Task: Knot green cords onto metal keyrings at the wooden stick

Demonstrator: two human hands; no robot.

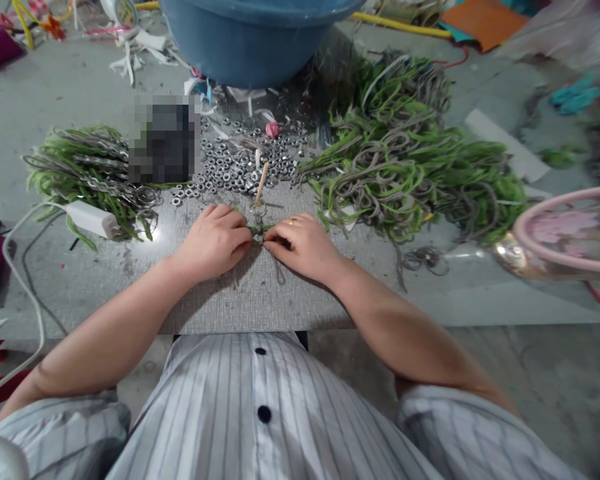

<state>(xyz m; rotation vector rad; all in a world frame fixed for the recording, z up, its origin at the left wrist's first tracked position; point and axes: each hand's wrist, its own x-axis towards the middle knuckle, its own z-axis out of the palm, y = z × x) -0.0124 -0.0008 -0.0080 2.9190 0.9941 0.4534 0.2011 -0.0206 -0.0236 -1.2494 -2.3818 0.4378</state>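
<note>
Both hands meet at the middle of the grey woven mat (260,300). The left hand (215,241) and the right hand (303,245) each pinch one end of a short green-and-grey cord piece (258,229), fingertips pressed together; a small metal ring seems to hang on it, though it is too small to tell. A bundle of finished-looking green-grey cords (87,170) lies left, while a far larger loose heap of green and grey cords (410,167) and scattered small steel nuts (235,163) suggest most work remains.
</note>
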